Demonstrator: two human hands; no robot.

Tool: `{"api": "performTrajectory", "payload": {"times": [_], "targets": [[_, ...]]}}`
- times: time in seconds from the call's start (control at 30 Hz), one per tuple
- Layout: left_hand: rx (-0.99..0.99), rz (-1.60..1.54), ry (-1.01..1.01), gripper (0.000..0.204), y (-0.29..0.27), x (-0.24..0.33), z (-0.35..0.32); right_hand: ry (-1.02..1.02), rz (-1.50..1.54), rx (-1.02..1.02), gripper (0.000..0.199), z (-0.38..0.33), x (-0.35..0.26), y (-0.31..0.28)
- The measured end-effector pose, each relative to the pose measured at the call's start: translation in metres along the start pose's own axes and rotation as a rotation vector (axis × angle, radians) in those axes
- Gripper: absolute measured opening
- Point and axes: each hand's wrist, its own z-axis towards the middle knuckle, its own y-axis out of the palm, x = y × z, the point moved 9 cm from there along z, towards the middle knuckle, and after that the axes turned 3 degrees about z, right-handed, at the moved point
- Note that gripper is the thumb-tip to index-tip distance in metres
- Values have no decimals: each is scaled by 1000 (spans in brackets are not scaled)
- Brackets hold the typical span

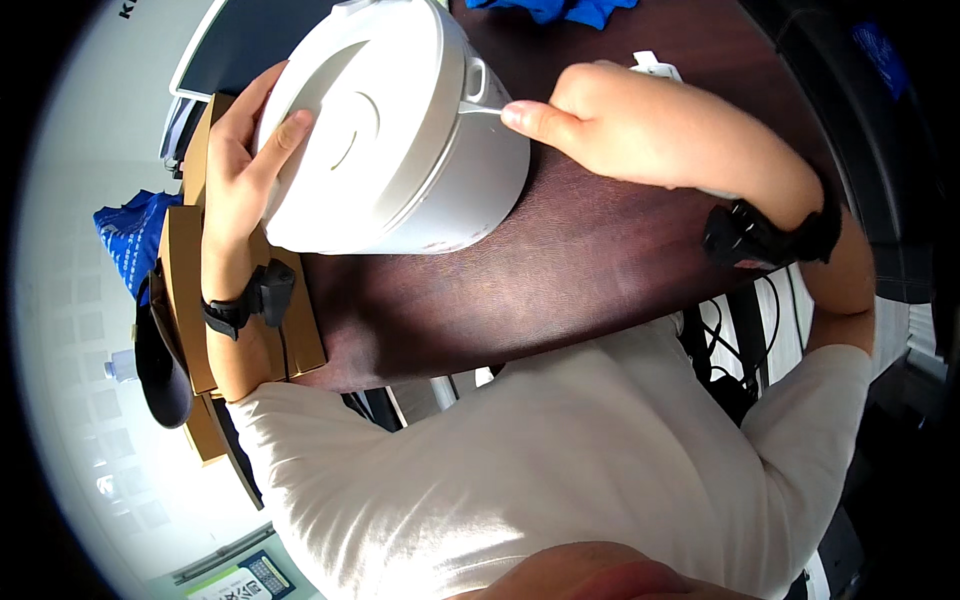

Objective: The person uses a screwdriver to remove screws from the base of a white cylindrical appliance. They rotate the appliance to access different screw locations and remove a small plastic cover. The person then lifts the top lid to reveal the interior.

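Observation:
A large white round lidded container (470,190) is tilted on the dark brown table, its lid (390,110) facing toward my left. My left hand (245,170) grips the left side of it, thumb pressed on the lid and fingers wrapped behind the rim. On the other side, my right hand (600,120) is closed in a pinch. A thin pale strip (482,108) runs from its thumb to the container beside a loop-shaped lug (477,78). Whether that strip is part of the container or a separate piece I cannot tell. The other right fingers are mostly hidden.
Behind my right hand lies a small white object (655,66). Blue cloth or plastic (550,10) sits at the table's far edge. Cardboard boxes (185,300) and a dark monitor (250,45) stand at the left. Black cables (765,330) hang below the table's right side.

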Motion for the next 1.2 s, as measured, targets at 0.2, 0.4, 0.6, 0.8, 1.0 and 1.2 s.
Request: {"api": "performTrajectory", "payload": {"times": [0.2, 0.4, 0.6, 0.8, 1.0, 1.2], "targets": [[-21, -60, 3, 51, 1, -2, -1, 215, -230, -145, 65, -4, -12, -11], [-31, -78, -43, 58, -3, -5, -3, 274, -244, -190, 67, -8, -12, -11], [-54, -113, -56, 58, 0, -6, -1, 279, -171, -254, 64, -9, -11, -11], [-84, 66, -4, 53, -5, 5, -1, 150, 130, -190, 67, -9, -7, 6], [-201, 318, 97, 52, 1, 28, 8, -15, 345, 51, 69, -5, 5, 24], [-192, 158, -138, 64, 17, 24, 41, -90, 474, 74, 65, -1, 3, 36]]}}
